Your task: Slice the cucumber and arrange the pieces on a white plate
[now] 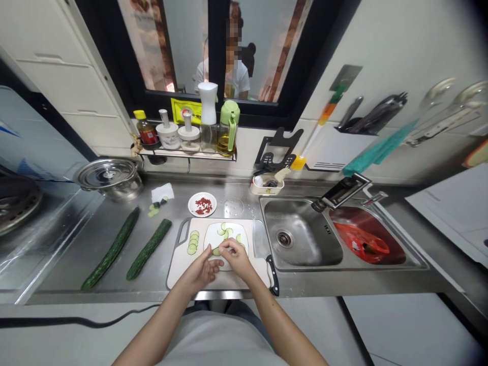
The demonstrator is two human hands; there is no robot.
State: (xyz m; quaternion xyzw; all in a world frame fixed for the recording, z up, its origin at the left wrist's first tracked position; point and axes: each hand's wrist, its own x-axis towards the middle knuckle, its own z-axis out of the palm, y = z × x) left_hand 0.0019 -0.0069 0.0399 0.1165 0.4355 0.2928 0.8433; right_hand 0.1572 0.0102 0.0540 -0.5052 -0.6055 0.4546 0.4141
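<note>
My right hand (235, 256) is over a white plate (208, 234), its thumb and fingers pinched on a small cucumber slice (216, 251). Close beside it, my left hand (204, 269) has its thumb apart from its loosely curled fingers, and I see nothing in it. Thin pieces of cucumber (224, 231) lie on the plate in a curved arrangement. The plate rests on a cutting board (177, 272). Left of the plate, a row of overlapping cucumber slices (193, 242) lies on the board. A knife with a black handle (273, 275) lies at the board's right edge.
Two whole cucumbers (149, 249) lie left of the board. Behind it sits a small dish of red bits (203, 205). A lidded steel pot (114, 180) stands at the back left. To the right is a double sink (305, 244) with a red plastic bag (362, 244).
</note>
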